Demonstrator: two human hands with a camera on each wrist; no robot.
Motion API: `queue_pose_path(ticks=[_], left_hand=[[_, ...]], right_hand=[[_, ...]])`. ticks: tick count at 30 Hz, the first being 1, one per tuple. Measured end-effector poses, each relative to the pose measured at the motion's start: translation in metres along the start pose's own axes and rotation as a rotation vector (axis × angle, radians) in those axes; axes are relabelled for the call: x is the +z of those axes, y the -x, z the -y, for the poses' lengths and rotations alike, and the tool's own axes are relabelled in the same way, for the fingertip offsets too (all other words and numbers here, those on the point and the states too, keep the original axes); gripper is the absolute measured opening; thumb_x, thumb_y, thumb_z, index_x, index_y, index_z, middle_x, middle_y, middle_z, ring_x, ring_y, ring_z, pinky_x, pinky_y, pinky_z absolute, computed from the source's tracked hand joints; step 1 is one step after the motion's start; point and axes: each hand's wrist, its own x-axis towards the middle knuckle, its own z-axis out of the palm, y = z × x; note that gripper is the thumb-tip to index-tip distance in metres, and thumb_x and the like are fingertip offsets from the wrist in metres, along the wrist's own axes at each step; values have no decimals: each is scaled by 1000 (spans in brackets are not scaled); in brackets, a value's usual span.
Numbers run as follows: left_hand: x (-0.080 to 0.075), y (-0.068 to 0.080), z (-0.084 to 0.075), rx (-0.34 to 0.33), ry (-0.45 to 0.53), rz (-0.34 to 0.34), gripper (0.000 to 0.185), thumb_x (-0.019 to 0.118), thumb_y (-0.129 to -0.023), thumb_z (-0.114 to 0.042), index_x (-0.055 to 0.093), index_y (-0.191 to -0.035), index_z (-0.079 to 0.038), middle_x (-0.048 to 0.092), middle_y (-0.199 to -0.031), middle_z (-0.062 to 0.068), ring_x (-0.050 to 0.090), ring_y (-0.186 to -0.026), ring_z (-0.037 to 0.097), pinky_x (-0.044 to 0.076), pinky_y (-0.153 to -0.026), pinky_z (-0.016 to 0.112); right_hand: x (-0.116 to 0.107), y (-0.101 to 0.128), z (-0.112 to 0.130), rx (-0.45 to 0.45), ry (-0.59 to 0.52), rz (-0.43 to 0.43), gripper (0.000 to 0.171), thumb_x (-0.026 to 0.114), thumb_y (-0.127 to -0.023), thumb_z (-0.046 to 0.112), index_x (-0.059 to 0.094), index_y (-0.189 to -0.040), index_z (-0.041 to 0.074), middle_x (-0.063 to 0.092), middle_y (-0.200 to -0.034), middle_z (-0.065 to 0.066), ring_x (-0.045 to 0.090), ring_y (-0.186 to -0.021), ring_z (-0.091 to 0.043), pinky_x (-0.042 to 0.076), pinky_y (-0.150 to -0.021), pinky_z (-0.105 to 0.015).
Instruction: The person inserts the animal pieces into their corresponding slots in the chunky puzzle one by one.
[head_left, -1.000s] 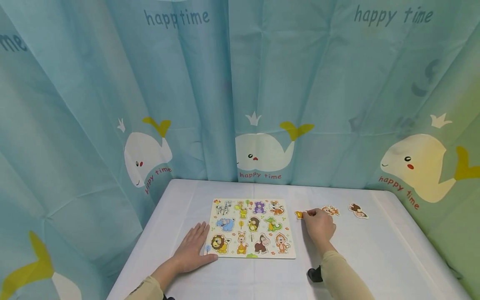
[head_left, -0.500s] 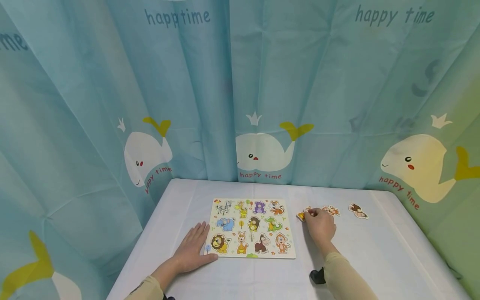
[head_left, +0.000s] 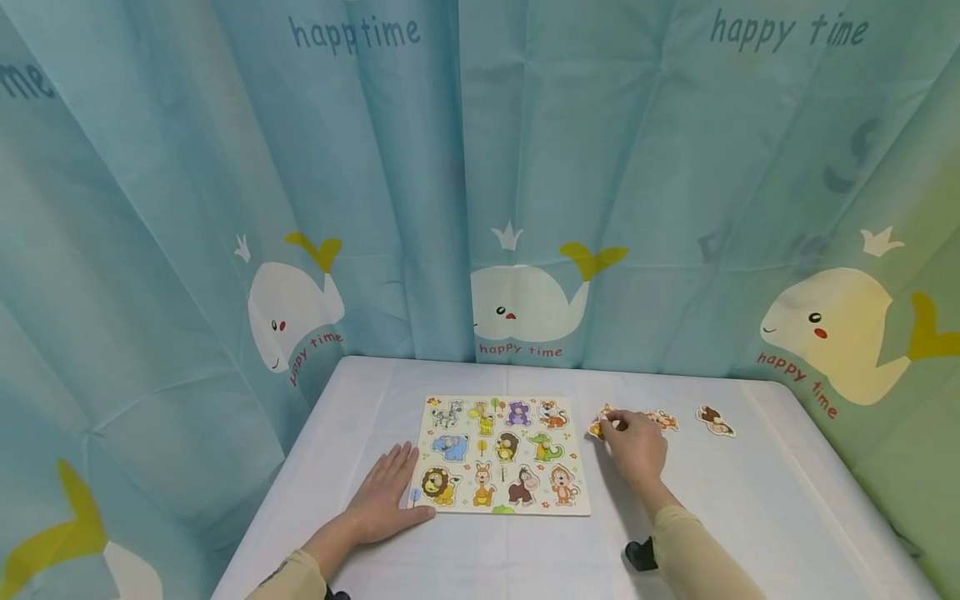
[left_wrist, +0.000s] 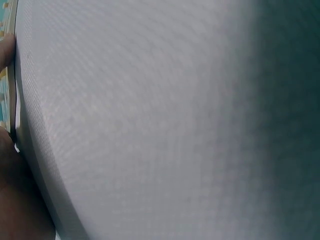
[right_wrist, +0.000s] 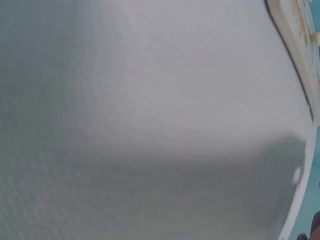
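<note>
A cream puzzle board (head_left: 472, 510) printed with cartoon animals lies on the white table. My left hand (head_left: 384, 498) rests flat at its left edge, fingers straight and thumb along the lower left corner. Right of the board, my right hand (head_left: 637, 446) pinches a small orange-yellow animal puzzle piece (head_left: 597, 429) between thumb and fingers, partly hiding it. The left wrist view shows the board's side (left_wrist: 12, 85) and bits of the left hand at the far left. In the right wrist view only fingertips show, at the lower right corner.
Behind the right hand lies an orange animal piece (head_left: 665, 420), partly covered. A brown animal piece (head_left: 715, 421) sits farther right. A blue curtain (head_left: 420, 208) with whales hangs beyond the table's (head_left: 780, 483) back edge.
My right hand has turned the orange-yellow piece so its pointed end faces up, shifting slightly right, then back left. The left hand stays put on the board's edge.
</note>
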Motion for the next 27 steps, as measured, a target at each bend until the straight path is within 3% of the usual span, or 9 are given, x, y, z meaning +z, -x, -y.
queue_pose_path(ticks=[11, 27], left_hand=[[3, -3, 4, -14, -24, -9, 109, 65, -86, -70, 24, -162, -3, 17, -170, 13, 7, -157, 32, 6, -126, 51], [5, -3, 5, -14, -40, -5, 109, 63, -86, -71, 23, -163, -4, 16, -170, 12, 7, -157, 31, 6, -126, 50]], right_hand=[[0, 7, 24, -158, -12, 23, 20, 75, -90, 23, 79, -100, 7, 62, -83, -4, 51, -82, -27, 37, -77, -45], [8, 23, 43, -261, -48, 55, 14, 79, -88, 25, 81, -96, 13, 60, -78, 4, 49, -80, -22, 34, -72, -40]])
